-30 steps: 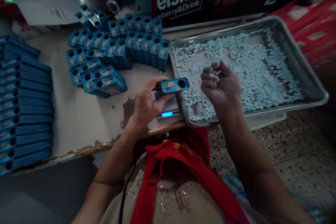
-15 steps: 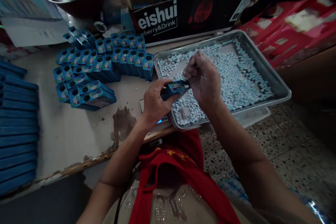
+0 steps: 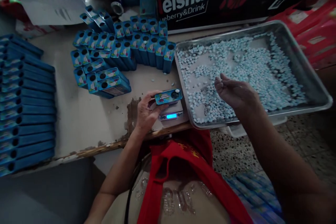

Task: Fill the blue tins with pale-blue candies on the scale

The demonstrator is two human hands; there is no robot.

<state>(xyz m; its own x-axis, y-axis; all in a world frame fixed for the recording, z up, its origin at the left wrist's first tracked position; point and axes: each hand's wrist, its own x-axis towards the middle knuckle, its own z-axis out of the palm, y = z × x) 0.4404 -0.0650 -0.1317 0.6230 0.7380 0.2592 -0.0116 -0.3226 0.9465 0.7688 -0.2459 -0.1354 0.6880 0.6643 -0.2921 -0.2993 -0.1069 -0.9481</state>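
Note:
My left hand (image 3: pixel 147 113) grips a blue candy box (image 3: pixel 164 98) by its left end, over a small digital scale (image 3: pixel 181 112) with a lit blue display. Whether the box rests on the scale I cannot tell. A white candy sits at the round hole in the box's top. Over the metal tray (image 3: pixel 300 57), my right hand (image 3: pixel 235 92) is closed, fingertips pinched together, with small pale candy showing between them. Loose pale-blue and white candies (image 3: pixel 252 66) spread across the tray's bottom.
Several blue boxes with round holes (image 3: pixel 124 50) stand grouped behind my left hand. A long stack of similar boxes (image 3: pixel 28 122) lines the table's left side. A black carton (image 3: pixel 194 3) stands behind the tray, and red plastic crates (image 3: pixel 312 31) are at the right.
My left hand has brought the box left and down to the scale, its top now facing up. My right hand has moved from the box's opening to over the tray. The view has shifted.

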